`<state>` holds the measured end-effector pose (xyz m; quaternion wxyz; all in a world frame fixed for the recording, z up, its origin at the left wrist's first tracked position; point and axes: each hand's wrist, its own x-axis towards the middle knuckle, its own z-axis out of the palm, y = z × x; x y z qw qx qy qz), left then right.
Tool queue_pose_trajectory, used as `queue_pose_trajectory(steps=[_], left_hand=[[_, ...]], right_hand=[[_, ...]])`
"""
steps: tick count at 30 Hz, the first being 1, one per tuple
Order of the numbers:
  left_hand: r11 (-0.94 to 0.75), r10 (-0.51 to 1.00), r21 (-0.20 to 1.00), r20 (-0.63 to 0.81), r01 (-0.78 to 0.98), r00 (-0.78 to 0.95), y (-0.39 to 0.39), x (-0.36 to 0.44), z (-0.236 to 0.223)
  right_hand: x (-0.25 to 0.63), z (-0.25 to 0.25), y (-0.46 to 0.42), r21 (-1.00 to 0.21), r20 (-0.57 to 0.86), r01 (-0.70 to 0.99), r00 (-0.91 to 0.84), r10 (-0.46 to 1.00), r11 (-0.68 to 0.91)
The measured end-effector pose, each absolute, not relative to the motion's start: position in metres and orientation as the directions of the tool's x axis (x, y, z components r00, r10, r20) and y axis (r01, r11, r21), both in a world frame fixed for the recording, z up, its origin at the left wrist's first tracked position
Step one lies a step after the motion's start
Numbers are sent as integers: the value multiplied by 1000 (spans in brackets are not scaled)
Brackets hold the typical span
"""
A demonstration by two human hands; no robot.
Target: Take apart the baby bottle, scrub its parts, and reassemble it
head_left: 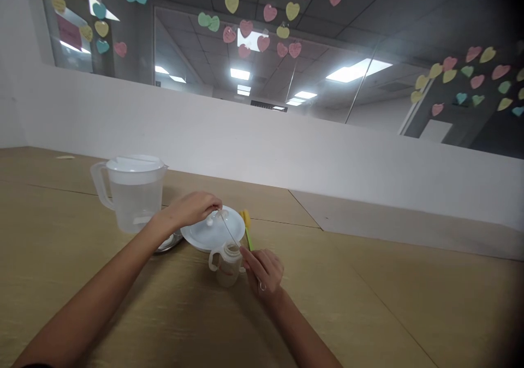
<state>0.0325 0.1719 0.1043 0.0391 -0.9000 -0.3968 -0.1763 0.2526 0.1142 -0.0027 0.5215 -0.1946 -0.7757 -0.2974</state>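
A straw brush (230, 230) with a thin wire stem and a looped end is held in my right hand (265, 272), its fingers closed round the wire. The stem slants up and left to my left hand (203, 205), which pinches a small pale piece at its far end; I cannot make out that piece or the bristles. Below the wire a cloudy two-handled baby cup (228, 269) stands upright and uncapped on the table, right beside my right hand. My left hand is over a white bowl (194, 237) with a small clear part (221, 214) in it.
To the left stands a translucent lidded pitcher (139, 199). A metal tray (174, 242) with something white on it sits partly behind my left forearm. Right of the bowl lies a yellow-headed brush (245, 219) with a green handle. A white wall (245, 138) rises behind the table.
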Motion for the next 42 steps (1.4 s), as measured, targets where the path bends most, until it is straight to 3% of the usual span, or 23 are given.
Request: queue_pose_trajectory(steps=[12,19,34,42], left_hand=[[-818,533,14,397,575,747,167,44,100],[-839,486,-37,399,543,778,159,61,96],[-894,321,-129,485,429,814,158,81,76],[-893,332,-117,483,435,811,154,80,82]], right_hand=[[254,-2,113,110,968,641,-241,63,759],[263,-1,123,7,996,717,-71,63,697],[253,-8,128,36,995,684,-94,38,729],[254,-11,130,6,989,682,-112,97,731]])
